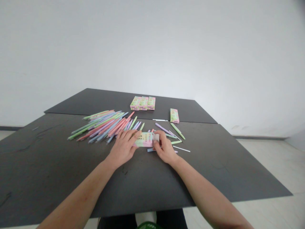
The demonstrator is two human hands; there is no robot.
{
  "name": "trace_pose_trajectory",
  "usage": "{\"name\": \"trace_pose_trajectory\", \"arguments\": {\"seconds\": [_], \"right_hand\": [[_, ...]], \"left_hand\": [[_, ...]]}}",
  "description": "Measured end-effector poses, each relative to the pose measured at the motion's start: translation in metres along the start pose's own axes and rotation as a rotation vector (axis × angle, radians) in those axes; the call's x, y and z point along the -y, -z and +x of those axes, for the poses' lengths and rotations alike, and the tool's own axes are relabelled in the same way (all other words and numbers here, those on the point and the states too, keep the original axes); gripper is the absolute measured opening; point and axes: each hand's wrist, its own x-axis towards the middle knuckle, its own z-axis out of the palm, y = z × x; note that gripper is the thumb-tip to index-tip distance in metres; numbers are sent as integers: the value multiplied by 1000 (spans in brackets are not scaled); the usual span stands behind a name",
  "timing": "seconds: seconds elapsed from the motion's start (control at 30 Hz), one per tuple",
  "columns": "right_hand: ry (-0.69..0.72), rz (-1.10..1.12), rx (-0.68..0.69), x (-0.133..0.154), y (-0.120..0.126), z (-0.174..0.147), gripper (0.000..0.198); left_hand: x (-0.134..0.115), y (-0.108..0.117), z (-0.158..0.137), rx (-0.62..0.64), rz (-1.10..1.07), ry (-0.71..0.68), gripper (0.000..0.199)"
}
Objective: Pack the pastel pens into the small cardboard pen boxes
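Observation:
My left hand point(123, 146) holds the left end of a small pink, green and yellow printed carton point(144, 139), its fingers lying over the top and the thumb along the near side. At the carton's right end, my right hand point(165, 148) pinches a pale whitish end flap point(155, 137) between thumb and fingers. The carton lies sideways, low over the table. A large pile of pastel pens point(102, 125) spreads beyond and to the left of my left hand. Whether anything is inside the carton is hidden.
Three matching cartons point(143, 103) stand side by side at the back of the dark table point(147, 181). Another carton point(174, 115) is farther right. Loose green pens point(177, 130), a purple pen point(163, 128) and thin white sticks point(181, 149) lie around my right hand.

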Motion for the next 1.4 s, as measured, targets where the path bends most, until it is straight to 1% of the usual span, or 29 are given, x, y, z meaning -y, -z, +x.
{"name": "trace_pose_trajectory", "arguments": {"seconds": [0.1, 0.2, 0.27, 0.33, 0.43, 0.57, 0.73, 0.9, 1.13, 1.4], "right_hand": [[-37, 159, -27, -2, -2, 0, 39], [-129, 393, -46, -4, -5, 3, 35], [-184, 527, -38, -5, -5, 6, 40], [-214, 606, -19, -5, -6, 8, 46], [-238, 651, 5, -3, -6, 9, 51], [-231, 644, 21, -1, -7, 8, 54], [-196, 570, 34, -3, -8, 7, 57], [-162, 493, 31, -6, -9, 7, 51], [-153, 410, 13, -3, -9, 8, 41], [-157, 342, -9, -2, -9, 8, 38]], "left_hand": [[1, 0, 0, -13, -2, 1, 56], [2, 0, 0, -21, -1, 6, 57], [3, -1, -1, -28, 2, 14, 58], [3, -1, -1, -39, 1, 22, 58], [4, -2, -1, -54, -4, 28, 59], [4, -3, -2, -51, 4, 25, 58], [2, -1, -1, -39, 20, 33, 57], [0, 1, 0, -28, 34, 26, 55], [-3, 2, 0, -30, 39, 25, 55], [-6, 2, 1, -15, 77, 30, 53]]}}
